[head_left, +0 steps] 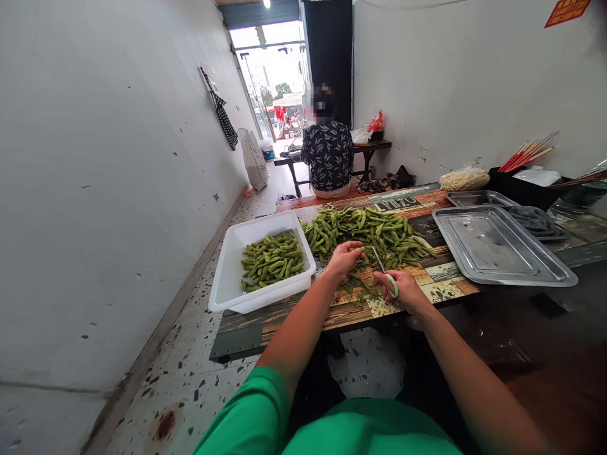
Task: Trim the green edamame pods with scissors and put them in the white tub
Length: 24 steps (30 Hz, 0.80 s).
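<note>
My right hand (397,289) is closed round the handles of a pair of scissors (392,285), whose blades point up and toward the left. Just left of the blades, my left hand (345,259) pinches a green soybean pod, mostly covered by the fingers. A heap of soybean pods (365,227) lies on the table beyond both hands. Green trimmings (359,292) are scattered on the tabletop between and below them. To the left stands a white plastic tub (227,278) with more pods (274,260) inside.
The wood-patterned table (284,316) holds a metal tray (502,253) on the right. Behind it are a bag of thin sticks (465,179) and a black box (526,186) with red-ended sticks. A person (328,155) sits farther back, facing away, by another table (374,146). A wall runs along the left.
</note>
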Motion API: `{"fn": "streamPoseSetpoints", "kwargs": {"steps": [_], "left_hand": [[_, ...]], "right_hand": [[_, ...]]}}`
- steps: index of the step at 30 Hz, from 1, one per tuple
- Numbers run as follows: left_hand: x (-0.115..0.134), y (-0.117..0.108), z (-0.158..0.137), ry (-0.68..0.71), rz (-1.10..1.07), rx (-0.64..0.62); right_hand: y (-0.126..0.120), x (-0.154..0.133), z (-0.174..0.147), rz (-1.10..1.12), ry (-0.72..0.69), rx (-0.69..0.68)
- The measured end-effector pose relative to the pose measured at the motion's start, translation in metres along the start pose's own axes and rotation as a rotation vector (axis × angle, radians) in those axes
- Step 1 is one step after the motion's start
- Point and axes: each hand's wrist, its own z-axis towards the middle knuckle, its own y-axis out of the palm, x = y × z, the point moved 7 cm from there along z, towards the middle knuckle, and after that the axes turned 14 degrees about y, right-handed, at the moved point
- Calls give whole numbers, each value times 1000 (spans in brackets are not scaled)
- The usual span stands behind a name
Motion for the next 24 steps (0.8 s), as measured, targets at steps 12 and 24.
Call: {"fn": "streamPoseSetpoints", "kwargs": {"steps": [12,24], "left_hand": [[7,-12,16,194,823,66],[-13,4,32,94,1088,-19]], "right_hand": [[-4,-4,-6,225,-35,-4],[-4,1,1,187,-33,-34]]}}
